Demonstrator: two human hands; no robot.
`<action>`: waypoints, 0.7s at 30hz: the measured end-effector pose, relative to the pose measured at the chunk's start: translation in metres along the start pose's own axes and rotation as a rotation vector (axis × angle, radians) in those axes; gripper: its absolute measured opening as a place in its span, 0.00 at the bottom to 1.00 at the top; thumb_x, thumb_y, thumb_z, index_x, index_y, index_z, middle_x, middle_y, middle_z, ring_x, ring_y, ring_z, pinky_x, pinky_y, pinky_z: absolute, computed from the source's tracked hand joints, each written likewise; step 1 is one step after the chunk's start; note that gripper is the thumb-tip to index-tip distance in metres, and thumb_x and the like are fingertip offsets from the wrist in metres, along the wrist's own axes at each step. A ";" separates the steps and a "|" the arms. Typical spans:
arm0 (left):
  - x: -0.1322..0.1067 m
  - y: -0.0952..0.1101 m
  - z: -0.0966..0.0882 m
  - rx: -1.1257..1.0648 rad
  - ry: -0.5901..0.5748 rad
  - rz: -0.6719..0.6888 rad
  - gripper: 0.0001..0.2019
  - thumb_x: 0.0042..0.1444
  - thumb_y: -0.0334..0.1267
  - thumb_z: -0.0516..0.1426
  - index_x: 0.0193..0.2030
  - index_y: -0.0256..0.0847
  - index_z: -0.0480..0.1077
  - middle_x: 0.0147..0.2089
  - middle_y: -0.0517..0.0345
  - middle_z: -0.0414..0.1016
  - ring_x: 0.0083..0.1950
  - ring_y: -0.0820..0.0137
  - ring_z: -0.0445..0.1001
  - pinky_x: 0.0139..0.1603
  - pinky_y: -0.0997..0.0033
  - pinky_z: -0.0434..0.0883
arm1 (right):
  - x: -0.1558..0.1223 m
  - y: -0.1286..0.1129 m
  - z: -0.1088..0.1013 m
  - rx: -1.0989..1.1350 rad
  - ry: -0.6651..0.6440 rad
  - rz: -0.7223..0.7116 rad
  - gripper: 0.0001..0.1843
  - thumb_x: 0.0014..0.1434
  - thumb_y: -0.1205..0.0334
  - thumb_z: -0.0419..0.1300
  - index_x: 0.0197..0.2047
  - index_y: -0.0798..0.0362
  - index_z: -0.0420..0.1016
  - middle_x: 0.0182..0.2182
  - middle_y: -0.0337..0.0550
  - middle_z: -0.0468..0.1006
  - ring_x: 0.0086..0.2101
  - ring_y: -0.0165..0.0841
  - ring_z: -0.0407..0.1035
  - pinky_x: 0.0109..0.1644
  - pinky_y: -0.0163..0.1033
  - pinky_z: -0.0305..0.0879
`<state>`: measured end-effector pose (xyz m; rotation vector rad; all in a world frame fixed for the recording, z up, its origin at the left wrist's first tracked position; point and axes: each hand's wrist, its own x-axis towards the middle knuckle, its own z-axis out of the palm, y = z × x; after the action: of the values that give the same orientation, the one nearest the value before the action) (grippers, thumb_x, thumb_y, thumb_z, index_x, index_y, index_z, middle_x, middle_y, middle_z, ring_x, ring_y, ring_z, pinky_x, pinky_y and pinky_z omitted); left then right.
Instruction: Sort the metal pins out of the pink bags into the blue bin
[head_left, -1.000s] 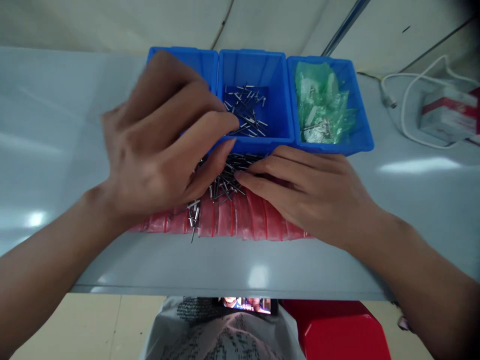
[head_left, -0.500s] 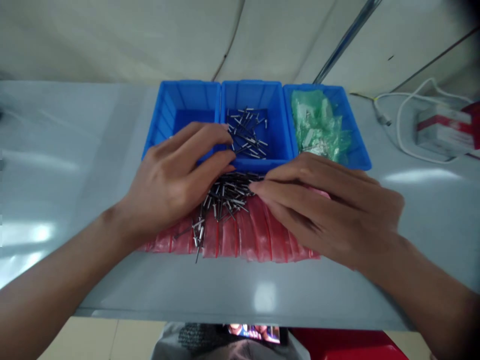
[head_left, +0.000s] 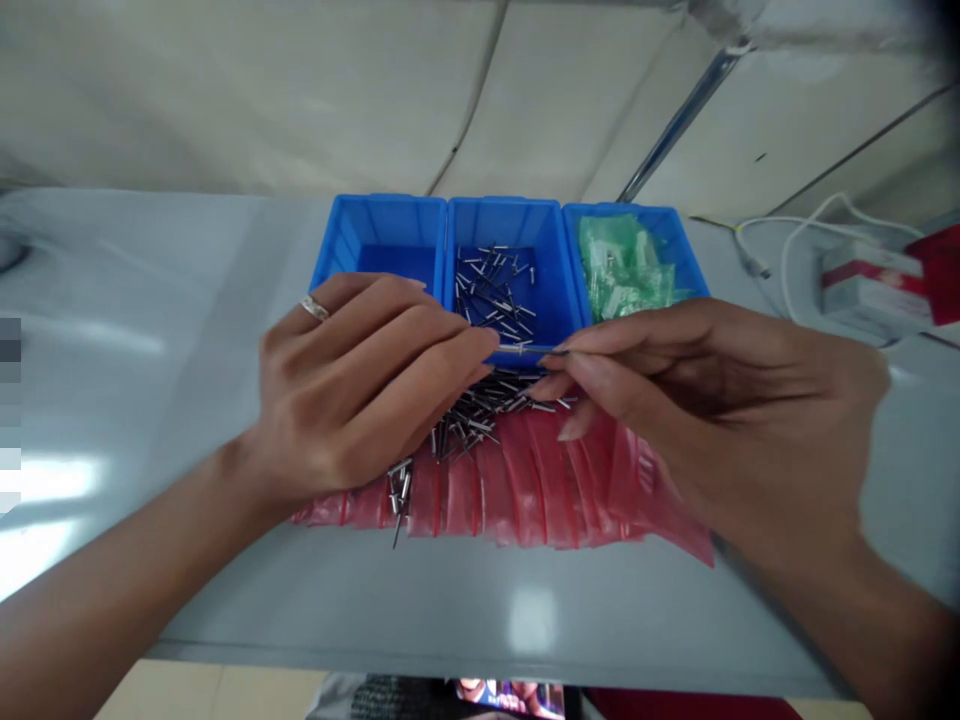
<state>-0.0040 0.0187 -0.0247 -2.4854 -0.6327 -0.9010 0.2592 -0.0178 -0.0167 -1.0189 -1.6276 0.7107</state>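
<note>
Above the front rim of the middle blue bin [head_left: 499,225], the right hand [head_left: 720,400] has its grip pinched on one metal rivet [head_left: 529,349], just over the loose pile of rivets [head_left: 480,415] on red plastic bags [head_left: 525,495]. The left hand [head_left: 360,385] rests half-curled, holding nothing. That thin pinch calls for a steady hold.

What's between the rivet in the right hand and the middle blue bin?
Nothing blocks the middle blue bin: the rivet, pinched in the right hand, lies over its front rim; the left hand rests beside.

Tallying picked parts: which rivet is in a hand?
The rivet pinched between the fingertips of the right hand, above the middle blue bin's front rim; the others lie in that bin or piled on red bags.
</note>
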 end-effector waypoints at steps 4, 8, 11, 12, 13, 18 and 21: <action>0.000 -0.001 -0.001 -0.016 0.020 -0.006 0.09 0.68 0.29 0.66 0.53 0.36 0.77 0.45 0.55 0.85 0.47 0.59 0.88 0.43 0.57 0.85 | -0.001 0.000 0.001 0.010 -0.001 0.052 0.12 0.66 0.71 0.76 0.47 0.43 0.91 0.36 0.32 0.91 0.35 0.33 0.88 0.33 0.32 0.87; -0.001 0.000 0.000 -0.023 -0.032 -0.055 0.07 0.74 0.35 0.61 0.55 0.41 0.75 0.45 0.56 0.82 0.51 0.58 0.89 0.48 0.50 0.87 | -0.001 0.001 -0.001 0.048 -0.010 0.073 0.08 0.66 0.66 0.77 0.47 0.44 0.92 0.38 0.31 0.92 0.37 0.31 0.88 0.40 0.32 0.89; -0.002 -0.003 0.003 -0.042 -0.040 -0.026 0.08 0.73 0.35 0.60 0.56 0.40 0.74 0.45 0.55 0.79 0.53 0.54 0.89 0.50 0.45 0.88 | 0.001 0.002 -0.003 -0.026 -0.012 0.136 0.06 0.64 0.59 0.79 0.45 0.45 0.93 0.40 0.31 0.92 0.38 0.29 0.87 0.42 0.30 0.89; -0.002 -0.004 0.004 -0.053 -0.027 0.004 0.07 0.74 0.35 0.59 0.55 0.40 0.75 0.44 0.54 0.79 0.53 0.53 0.89 0.49 0.45 0.88 | 0.001 0.001 -0.003 -0.029 -0.018 0.154 0.06 0.64 0.58 0.80 0.45 0.44 0.93 0.39 0.30 0.91 0.37 0.28 0.87 0.41 0.29 0.88; -0.002 -0.005 0.004 -0.066 -0.012 0.029 0.07 0.76 0.37 0.57 0.53 0.39 0.75 0.44 0.54 0.78 0.53 0.53 0.89 0.48 0.45 0.87 | 0.002 0.000 -0.002 -0.012 -0.022 0.169 0.06 0.63 0.60 0.80 0.44 0.45 0.92 0.39 0.29 0.91 0.36 0.27 0.86 0.41 0.28 0.87; -0.001 -0.009 0.005 -0.076 -0.074 -0.005 0.13 0.76 0.45 0.58 0.60 0.41 0.74 0.49 0.49 0.80 0.56 0.50 0.87 0.52 0.40 0.87 | 0.005 -0.005 -0.002 0.107 0.006 0.221 0.07 0.61 0.69 0.79 0.41 0.49 0.91 0.37 0.35 0.91 0.35 0.33 0.87 0.40 0.35 0.90; -0.001 -0.006 0.005 -0.052 -0.045 0.001 0.07 0.74 0.36 0.58 0.55 0.42 0.72 0.47 0.50 0.79 0.55 0.50 0.88 0.50 0.41 0.87 | 0.005 -0.003 -0.005 0.062 -0.034 0.216 0.06 0.61 0.64 0.80 0.42 0.46 0.92 0.38 0.36 0.91 0.34 0.41 0.88 0.37 0.42 0.91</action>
<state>-0.0056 0.0261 -0.0270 -2.5579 -0.6308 -0.8743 0.2631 -0.0146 -0.0104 -1.1534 -1.5284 0.9216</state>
